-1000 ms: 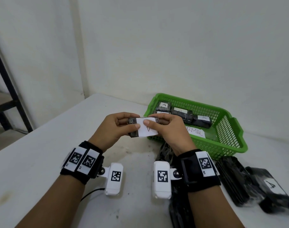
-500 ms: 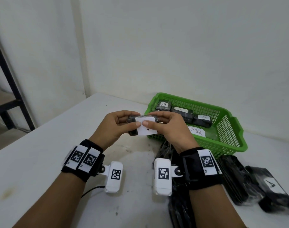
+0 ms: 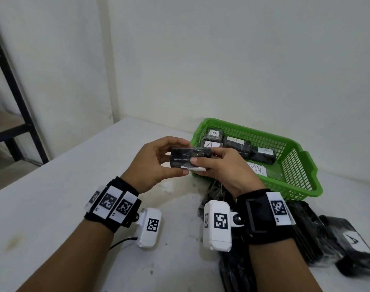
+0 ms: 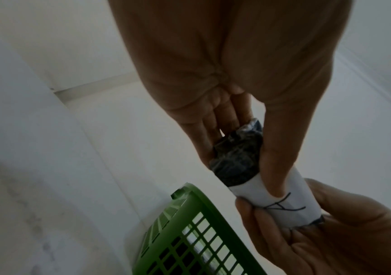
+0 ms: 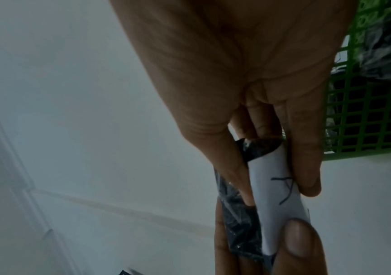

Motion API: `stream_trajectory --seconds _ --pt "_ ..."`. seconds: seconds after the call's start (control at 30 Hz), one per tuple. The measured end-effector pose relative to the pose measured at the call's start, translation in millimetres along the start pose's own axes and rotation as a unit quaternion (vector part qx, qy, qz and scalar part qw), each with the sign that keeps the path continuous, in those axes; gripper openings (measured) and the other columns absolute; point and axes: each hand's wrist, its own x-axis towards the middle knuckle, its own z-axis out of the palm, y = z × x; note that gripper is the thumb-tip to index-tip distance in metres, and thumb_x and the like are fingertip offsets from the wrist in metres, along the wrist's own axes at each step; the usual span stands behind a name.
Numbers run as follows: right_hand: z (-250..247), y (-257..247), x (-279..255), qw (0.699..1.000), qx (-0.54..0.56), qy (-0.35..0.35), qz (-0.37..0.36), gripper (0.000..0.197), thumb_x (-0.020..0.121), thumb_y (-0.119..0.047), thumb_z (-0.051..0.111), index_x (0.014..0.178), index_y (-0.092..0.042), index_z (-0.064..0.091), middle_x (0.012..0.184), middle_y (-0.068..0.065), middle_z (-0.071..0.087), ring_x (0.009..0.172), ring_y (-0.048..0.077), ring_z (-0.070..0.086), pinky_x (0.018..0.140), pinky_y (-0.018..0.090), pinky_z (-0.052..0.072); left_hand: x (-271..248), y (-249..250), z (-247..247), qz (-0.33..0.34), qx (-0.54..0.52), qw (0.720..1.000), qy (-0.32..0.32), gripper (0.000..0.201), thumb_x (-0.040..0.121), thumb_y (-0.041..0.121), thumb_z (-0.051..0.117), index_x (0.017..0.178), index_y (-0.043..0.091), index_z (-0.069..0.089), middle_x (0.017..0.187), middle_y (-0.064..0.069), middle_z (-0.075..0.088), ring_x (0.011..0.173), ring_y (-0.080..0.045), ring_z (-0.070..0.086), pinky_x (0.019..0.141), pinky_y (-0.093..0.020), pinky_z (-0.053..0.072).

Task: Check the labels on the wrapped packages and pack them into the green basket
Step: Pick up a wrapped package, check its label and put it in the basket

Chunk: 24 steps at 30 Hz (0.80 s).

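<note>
So I've got one wrapped package [image 3: 189, 159] up off the worktop [image 3: 53, 197], held between both hands just in front of the near-left corner of the green basket [image 3: 302, 178]. My left hand [image 3: 152, 165] pinches its left end, thumb underneath and fingers curled over the top; my right hand [image 3: 224, 171] pinches the right end the same way. From the head view the black plastic side faces up and only a sliver of the white label [image 3: 193, 169] peeks out along the bottom edge. The wrist views catch the label properly: it wraps around the package and has a handwritten "A" on it, with both my thumbs touching the paper.

Inside the basket there are already several black packages [image 3: 238, 145] with white "A" labels, lined up along its far-left side, plus a paper slip [image 3: 256, 170] where I can only read "MAL". More black wrapped packages [image 3: 352, 247] lie on the worktop near its front-right edge, just beside my right wrist.
</note>
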Motion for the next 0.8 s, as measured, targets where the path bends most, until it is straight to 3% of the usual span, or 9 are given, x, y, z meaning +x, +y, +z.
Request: stream_trajectory --seconds 0.1,0.23,0.33,0.53,0.7,0.8 --pt "0.1 0.2 1.6 1.000 -0.024 0.015 -0.004 0.030 0.080 -0.004 0.086 0.108 0.001 0.076 0.104 0.019 0.080 0.102 0.037 0.077 0.099 0.048 0.060 -0.5 0.6 1.6 0.001 0.013 1.000 -0.004 0.051 0.068 -0.008 0.085 0.114 0.007 0.067 0.111 -0.006 0.073 0.105 -0.020 0.070 0.095 -0.032 0.056" --pt "6.6 2.0 0.5 0.998 -0.049 0.024 -0.029 0.034 0.073 -0.015 0.094 0.104 -0.006 0.080 0.099 0.014 0.081 0.100 0.034 0.078 0.101 0.054 0.057 -0.8 1.3 3.0 0.011 0.016 1.000 -0.006 0.050 0.068 -0.007 0.085 0.112 0.009 0.068 0.109 -0.005 0.074 0.105 -0.022 0.070 0.094 -0.033 0.056" --pt "8.1 0.2 -1.4 0.998 -0.051 0.025 -0.036 0.028 0.077 -0.012 0.091 0.103 -0.006 0.081 0.098 0.014 0.082 0.100 0.033 0.078 0.101 0.053 0.057 -1.7 2.9 2.5 0.016 0.025 1.000 -0.006 0.049 0.068 -0.004 0.087 0.111 0.009 0.068 0.108 -0.005 0.074 0.104 -0.022 0.070 0.095 -0.035 0.056" --pt "-2.5 -7.0 -4.6 1.000 -0.010 -0.010 -0.014 0.025 0.090 -0.003 0.076 0.114 0.002 0.074 0.114 0.020 0.078 0.113 0.036 0.073 0.104 0.045 0.057 -0.6 4.8 -3.4 0.032 0.024 0.999 0.016 0.050 0.068 -0.003 0.087 0.113 0.009 0.068 0.110 -0.005 0.074 0.105 -0.021 0.070 0.097 -0.036 0.055" --pt "-4.8 -8.0 -5.5 1.000 -0.021 0.012 -0.017 0.025 0.085 -0.004 0.082 0.109 -0.001 0.075 0.106 0.018 0.080 0.107 0.037 0.075 0.102 0.048 0.058 -0.3 3.1 -0.8 0.021 0.026 0.999 0.010 0.049 0.067 -0.003 0.087 0.110 0.011 0.068 0.110 -0.007 0.074 0.105 -0.024 0.069 0.098 -0.040 0.055" --pt "0.2 -8.3 -6.6 0.999 -0.030 0.019 -0.033 0.031 0.080 -0.013 0.088 0.108 -0.004 0.077 0.099 0.012 0.082 0.099 0.030 0.079 0.097 0.041 0.061 -0.6 4.6 1.3 0.022 0.021 1.000 0.001 0.052 0.067 -0.004 0.087 0.112 0.011 0.068 0.111 -0.006 0.073 0.106 -0.023 0.069 0.097 -0.036 0.055"
